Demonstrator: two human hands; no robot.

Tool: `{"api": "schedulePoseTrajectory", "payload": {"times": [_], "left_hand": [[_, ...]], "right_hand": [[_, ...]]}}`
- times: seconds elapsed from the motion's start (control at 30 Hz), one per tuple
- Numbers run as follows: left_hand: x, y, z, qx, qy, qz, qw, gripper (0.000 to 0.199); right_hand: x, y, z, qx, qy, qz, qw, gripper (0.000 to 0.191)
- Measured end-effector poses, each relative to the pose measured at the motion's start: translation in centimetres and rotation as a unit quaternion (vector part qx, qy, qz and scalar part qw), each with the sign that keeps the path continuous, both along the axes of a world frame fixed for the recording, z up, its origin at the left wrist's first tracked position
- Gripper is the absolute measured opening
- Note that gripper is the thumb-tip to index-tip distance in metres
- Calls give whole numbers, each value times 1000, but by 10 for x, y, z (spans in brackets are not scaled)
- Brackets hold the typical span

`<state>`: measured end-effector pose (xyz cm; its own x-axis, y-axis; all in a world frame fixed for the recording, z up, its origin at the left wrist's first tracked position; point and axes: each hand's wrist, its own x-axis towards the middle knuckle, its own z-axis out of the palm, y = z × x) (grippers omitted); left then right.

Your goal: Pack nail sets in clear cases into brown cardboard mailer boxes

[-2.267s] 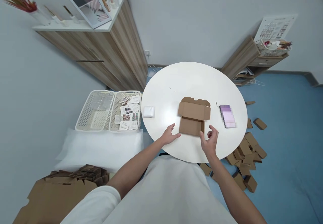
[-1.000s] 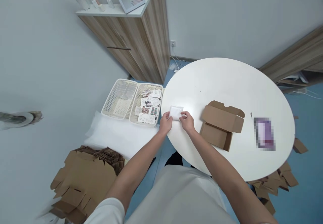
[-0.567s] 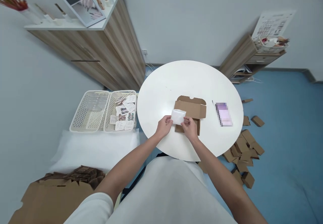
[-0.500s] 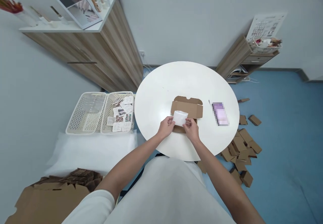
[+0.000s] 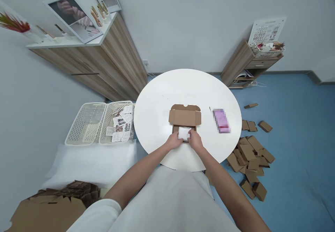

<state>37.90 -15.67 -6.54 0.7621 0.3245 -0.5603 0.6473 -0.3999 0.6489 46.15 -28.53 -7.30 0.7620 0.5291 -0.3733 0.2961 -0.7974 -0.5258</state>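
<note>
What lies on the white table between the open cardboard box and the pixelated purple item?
In the head view, a small dark object, too small to identify, lies between them, nearer the purple item than the open cardboard box.

Two white baskets [image 5: 86, 124] sit left of the table [image 5: 154, 103]; cardboard boxes [image 5: 246, 151] litter the floor.

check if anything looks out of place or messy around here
Yes: right of the white table, brown cardboard boxes lie jumbled on the blue floor at odd angles, a few apart from the heap. No spill or damage is evident.
</note>
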Motion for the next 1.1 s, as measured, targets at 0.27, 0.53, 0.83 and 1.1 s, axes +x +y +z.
{"api": "schedulePoseTrajectory", "payload": {"times": [0.27, 0.53, 0.83, 1.1], "left_hand": [[2, 0, 18, 55, -1, -23, 998, 32], [15, 69, 22, -35, -56, 256, 964, 61], [41, 69, 25, -228, -109, 232, 939, 69], [16, 77, 36, -167, -135, 161, 963, 67]], "right_hand": [[5, -6, 8, 27, -40, 62, 997, 20], [86, -37, 9, 241, 137, -231, 933, 48], [89, -7, 21, 340, 327, -180, 863, 52], [72, -21, 32, 333, 263, -142, 894, 56]]}}
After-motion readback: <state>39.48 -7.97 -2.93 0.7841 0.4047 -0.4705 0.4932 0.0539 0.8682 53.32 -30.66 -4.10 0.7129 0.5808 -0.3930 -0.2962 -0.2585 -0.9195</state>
